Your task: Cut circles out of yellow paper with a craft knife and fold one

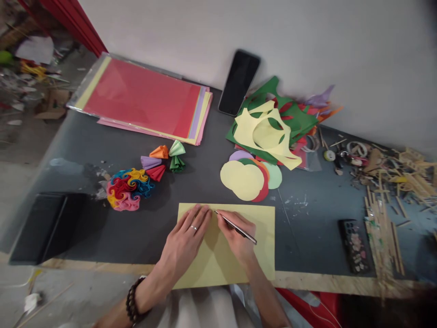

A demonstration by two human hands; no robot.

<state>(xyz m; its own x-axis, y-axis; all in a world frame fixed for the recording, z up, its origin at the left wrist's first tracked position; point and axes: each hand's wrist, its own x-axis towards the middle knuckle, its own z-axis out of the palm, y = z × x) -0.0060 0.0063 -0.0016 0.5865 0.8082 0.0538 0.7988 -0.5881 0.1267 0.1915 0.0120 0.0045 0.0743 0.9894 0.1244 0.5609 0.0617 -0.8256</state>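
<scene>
A yellow paper sheet (pixel 261 237) lies at the near edge of the dark table. My left hand (pixel 186 237) rests flat on it, fingers stretched out and pressing down near the sheet's top edge. My right hand (pixel 237 239) is closed around a thin silver pen (pixel 235 227), its tip touching the paper just right of my left fingertips. Beyond the sheet lies a pile of cut paper circles (pixel 244 180), yellow on top.
A stack of coloured paper sheets (pixel 143 98) lies at back left, a black phone (pixel 239 82) leans on the wall. Cut scraps (pixel 273 127), folded paper cones (pixel 164 161), a multicolour paper flower ball (pixel 128 189), a second phone (pixel 353 246), wooden sticks (pixel 385 218) and a black box (pixel 44 232) surround the work.
</scene>
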